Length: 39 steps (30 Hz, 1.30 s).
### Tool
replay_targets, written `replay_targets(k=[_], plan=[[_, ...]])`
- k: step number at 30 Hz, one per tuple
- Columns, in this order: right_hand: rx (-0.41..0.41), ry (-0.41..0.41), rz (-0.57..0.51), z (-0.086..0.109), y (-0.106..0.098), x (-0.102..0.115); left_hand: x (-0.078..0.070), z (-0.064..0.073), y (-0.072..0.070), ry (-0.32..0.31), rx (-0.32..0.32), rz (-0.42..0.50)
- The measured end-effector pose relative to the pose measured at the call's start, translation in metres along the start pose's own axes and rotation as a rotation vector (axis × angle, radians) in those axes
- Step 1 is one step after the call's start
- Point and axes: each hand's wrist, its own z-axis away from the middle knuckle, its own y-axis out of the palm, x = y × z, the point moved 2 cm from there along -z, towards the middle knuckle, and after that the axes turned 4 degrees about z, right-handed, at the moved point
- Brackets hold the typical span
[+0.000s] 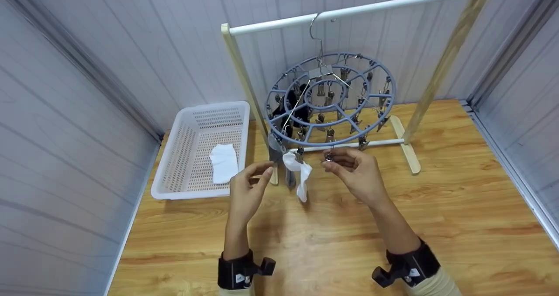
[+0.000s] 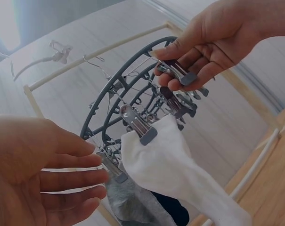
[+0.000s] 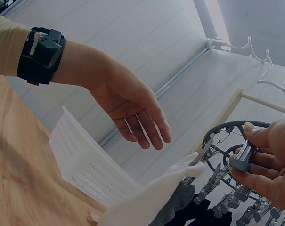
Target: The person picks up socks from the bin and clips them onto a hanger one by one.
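My right hand [image 1: 360, 176] pinches a metal clip [image 3: 244, 156] at the front of the round blue-grey drying hanger [image 1: 381, 95]. The clip's grey-tipped jaws hold no cloth. Left of it, a white sock [image 2: 154, 148] hangs by its cuff from another clip [image 2: 137, 123]. My left hand [image 1: 246, 193] is in the air between the basket and that sock, fingers loosely extended and nothing in them. Beside the white sock hangs a grey sock [image 2: 133, 202], with black socks [image 1: 299, 108] behind.
A white plastic basket [image 1: 190, 195] stands on the wooden surface at left, with one white sock [image 1: 224, 163] inside. The hanger hooks over the white bar [image 1: 393, 3] of a wooden-legged rack. Pale panelled walls [image 1: 87, 134] enclose the sides and back.
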Motion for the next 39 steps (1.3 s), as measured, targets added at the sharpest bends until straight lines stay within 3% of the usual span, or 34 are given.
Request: replay_targets(k=[13, 19, 26, 32, 39], plan=[[-0.019, 0.003, -0.005, -0.001, -0.002, 0.000, -0.012, 0.000, -0.002, 0.075, -0.064, -0.058], [-0.021, -0.003, -0.003, -0.001, -0.002, -0.001, -0.009, 0.004, 0.003, 0.086, -0.045, -0.101], [-0.031, -0.001, 0.002, -0.001, -0.003, -0.002, -0.017, -0.004, 0.003, 0.143, 0.014, -0.257], [-0.023, -0.001, -0.023, -0.001, -0.003, -0.002, -0.022, -0.013, -0.004, 0.203, 0.022, -0.442], [-0.022, -0.010, -0.014, -0.002, -0.003, -0.002, -0.020, -0.033, -0.027, 0.186, 0.024, -0.554]])
